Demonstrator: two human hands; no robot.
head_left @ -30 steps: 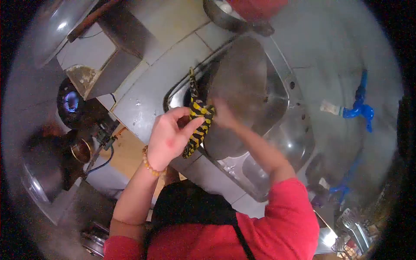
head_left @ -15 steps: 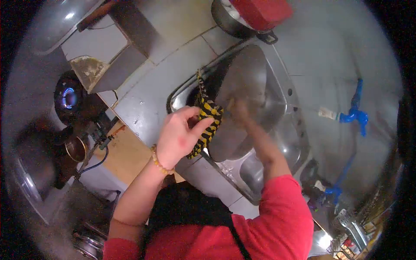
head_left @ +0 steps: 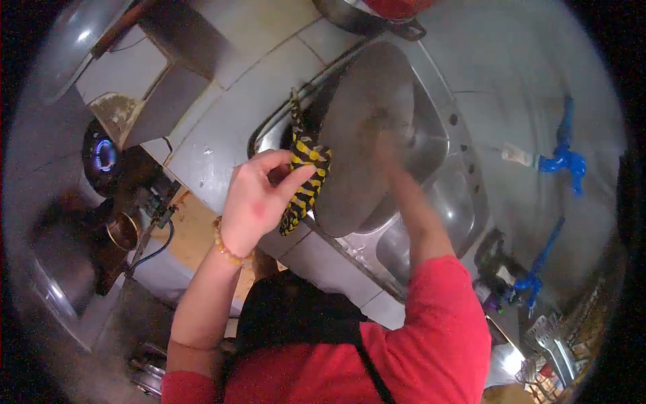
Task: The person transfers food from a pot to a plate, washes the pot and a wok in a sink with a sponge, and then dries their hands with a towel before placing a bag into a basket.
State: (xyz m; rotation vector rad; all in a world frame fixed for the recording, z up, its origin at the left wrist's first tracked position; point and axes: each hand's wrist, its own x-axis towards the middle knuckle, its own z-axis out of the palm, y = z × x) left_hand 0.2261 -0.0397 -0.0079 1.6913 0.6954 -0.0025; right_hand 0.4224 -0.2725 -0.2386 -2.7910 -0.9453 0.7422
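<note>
My left hand (head_left: 259, 195) pinches a yellow-and-black striped cloth (head_left: 308, 178) between thumb and fingers, at the near-left rim of a large round grey pan (head_left: 350, 161). The pan is tilted over the steel sink (head_left: 437, 195), with its broad face toward my right side. A narrow end of the cloth reaches up along the rim. Across the pan's face lies my right hand (head_left: 388, 138), smeared by motion; its fingers and anything in them cannot be made out.
A lit gas burner (head_left: 104, 155) is at the left, with a small metal pot (head_left: 123, 232) below it. A dark pot (head_left: 350, 15) stands beyond the sink. Blue taps (head_left: 564, 161) stick out on the right, above spatulas (head_left: 552, 347) in a rack. White tiles (head_left: 215, 145) border the sink.
The view has shifted, so most things sit a little higher or further left. My right hand has moved over the pan's face and stays blurred. My left hand keeps its grip on the cloth.
</note>
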